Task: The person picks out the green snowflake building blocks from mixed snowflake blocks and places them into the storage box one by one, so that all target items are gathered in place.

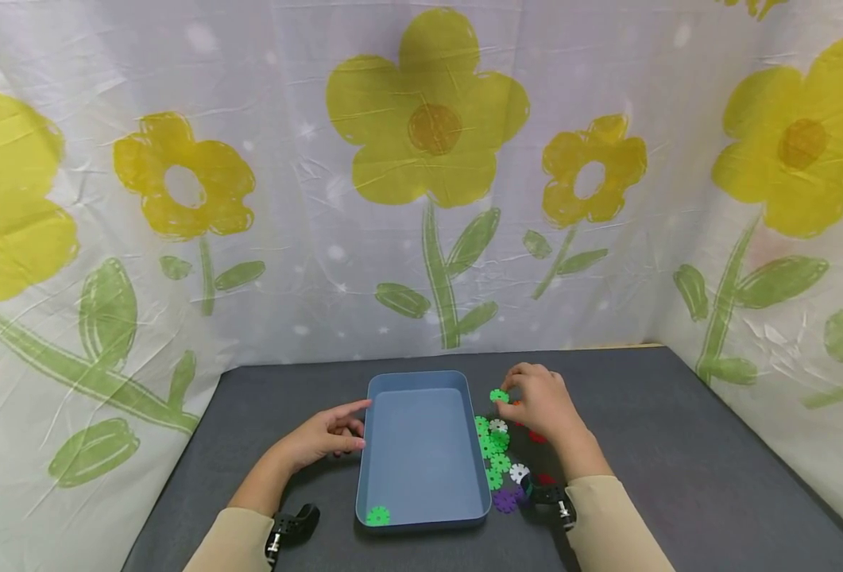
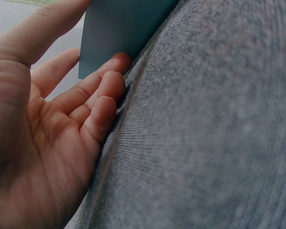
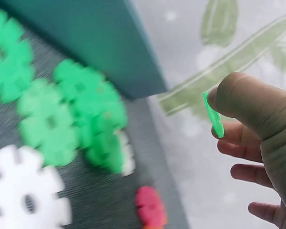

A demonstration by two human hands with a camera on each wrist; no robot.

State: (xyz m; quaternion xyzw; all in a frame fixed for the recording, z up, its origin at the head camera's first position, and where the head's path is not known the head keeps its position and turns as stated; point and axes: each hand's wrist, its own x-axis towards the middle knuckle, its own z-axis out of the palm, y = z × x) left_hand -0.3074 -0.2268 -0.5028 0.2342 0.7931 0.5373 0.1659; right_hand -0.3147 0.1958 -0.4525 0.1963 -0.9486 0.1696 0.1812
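A blue tray (image 1: 424, 445) lies on the dark table, with one green snowflake-shaped plastic disc (image 1: 378, 516) in its near left corner. My left hand (image 1: 324, 433) rests at the tray's left side, fingers and thumb tips right at its wall; in the left wrist view the fingers are loosely bent beside the tray wall (image 2: 119, 33). Between thumb and fingertips, my right hand (image 1: 541, 401) pinches a green snowflake disc (image 3: 213, 115), raised beside the tray's far right corner. Under and in front of that hand lie several more green discs (image 1: 500, 462).
Along the tray's right side, white discs (image 1: 519, 473), a purple disc (image 1: 507, 499) and red discs (image 1: 538, 437) lie loose on the table (image 1: 678, 461). A flower-printed curtain (image 1: 299, 238) stands behind the table and at its sides.
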